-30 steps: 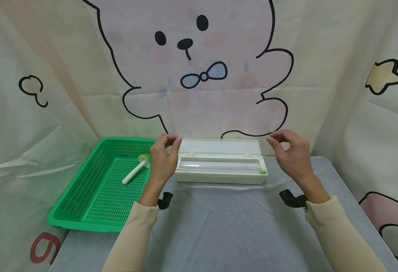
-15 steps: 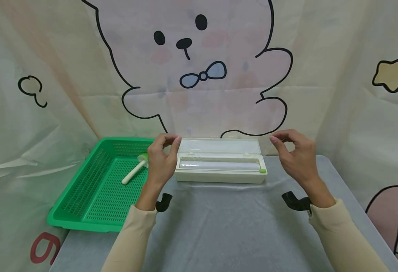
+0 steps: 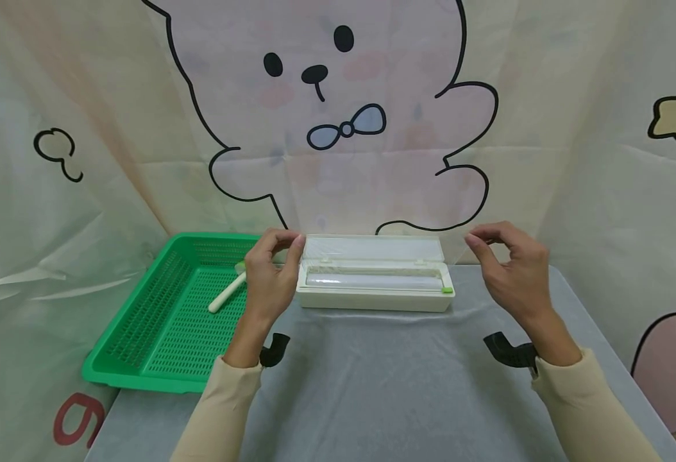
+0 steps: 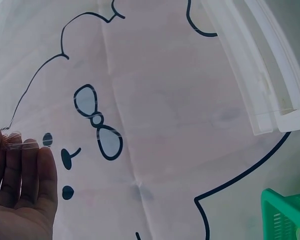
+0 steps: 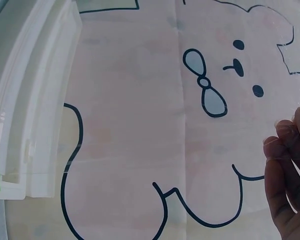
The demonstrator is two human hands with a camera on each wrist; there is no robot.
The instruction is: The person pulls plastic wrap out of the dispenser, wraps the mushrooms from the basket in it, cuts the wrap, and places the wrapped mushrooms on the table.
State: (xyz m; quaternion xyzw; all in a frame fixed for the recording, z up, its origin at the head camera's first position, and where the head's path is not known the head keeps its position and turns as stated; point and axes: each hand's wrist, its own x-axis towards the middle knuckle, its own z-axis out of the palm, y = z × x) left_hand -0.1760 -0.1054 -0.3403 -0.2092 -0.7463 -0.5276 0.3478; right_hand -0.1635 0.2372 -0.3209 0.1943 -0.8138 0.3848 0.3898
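Note:
My left hand (image 3: 271, 279) pinches one edge of a clear sheet of cling film (image 4: 25, 145) between thumb and fingertips; in the left wrist view it bunches there. My right hand (image 3: 515, 276) pinches the other side, its film only a faint line across the fingers (image 5: 273, 150) in the right wrist view. Both hands are raised at either side of a white cling film dispenser (image 3: 372, 301), the sheet see-through between them. The dispenser's lid (image 3: 372, 248) stands open at the back, showing the film roll (image 3: 372, 281). A green slider (image 3: 447, 290) sits at its right end.
On the left of the grey cloth-covered table (image 3: 396, 385) stands a green perforated basket (image 3: 142, 382). In it lies a tool with a white handle (image 3: 226, 293), its green head mostly behind my left hand. A printed curtain (image 3: 338, 179) rises right behind the dispenser.
My right hand has moved steadily to the right and my left hand slightly to the left, so the gap between them is wider. The dispenser and basket have stayed put.

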